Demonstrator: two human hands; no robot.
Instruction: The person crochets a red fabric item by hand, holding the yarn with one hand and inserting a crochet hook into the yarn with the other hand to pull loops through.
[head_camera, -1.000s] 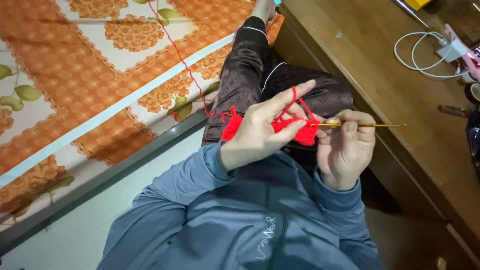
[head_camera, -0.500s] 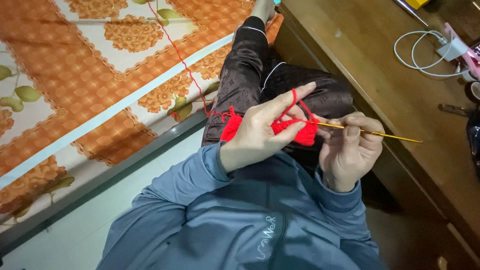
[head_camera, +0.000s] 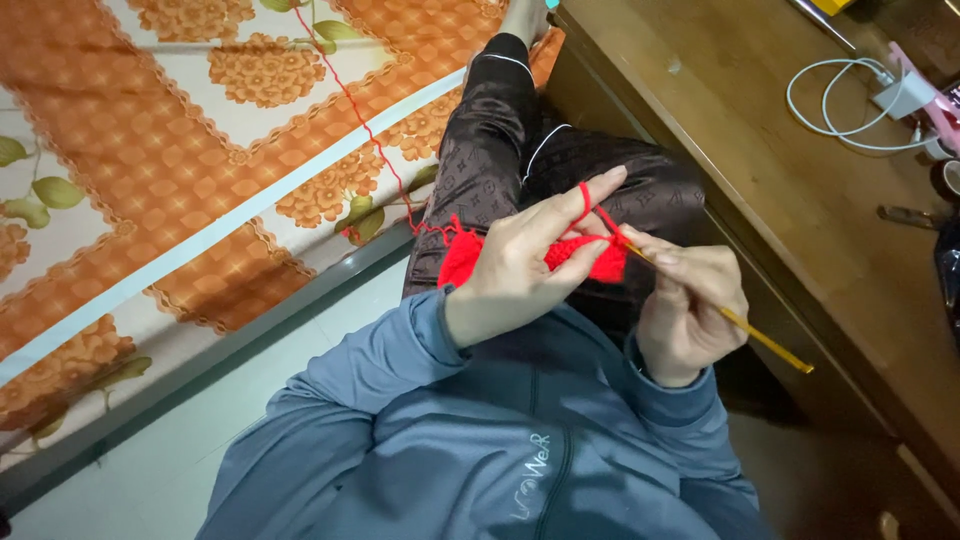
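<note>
**A:** What is seen around the hands?

**B:** A bedspread (head_camera: 200, 170) patterned in orange and white flowers is spread at the left, with a pale floor (head_camera: 170, 450) below its edge. A wooden desk (head_camera: 760, 150) is set at the right. On it a coiled white cable (head_camera: 850, 100) is laid, joined to a white charger plug (head_camera: 905, 95), and a small dark object is seen near the right edge, too dim to be identified. Dark patterned trousers (head_camera: 500, 150) are stretched up the middle, and a grey-blue zipped jacket (head_camera: 520, 440) fills the foreground.

**A:** Where is the work held?

**B:** A small red crocheted piece (head_camera: 595, 260) is held between the two hands, above the lap. Much of it is hidden behind the left hand (head_camera: 520, 275), whose thumb and lower fingers are pinched on it, while the forefinger is raised with red yarn (head_camera: 350, 110) looped over it. From there the yarn is run up across the bedspread and out of the top of the frame.

**A:** And the other hand?

**B:** The right hand (head_camera: 690, 310) is closed around a golden crochet hook (head_camera: 765, 340), fingers together on the shaft. The hook's tip is buried in the red piece; its tail is pointed down toward the desk edge.

**A:** Are any containers shown?

**B:** A desk drawer front (head_camera: 925, 480) is glimpsed at the lower right, shut, so its contents cannot be told.
</note>
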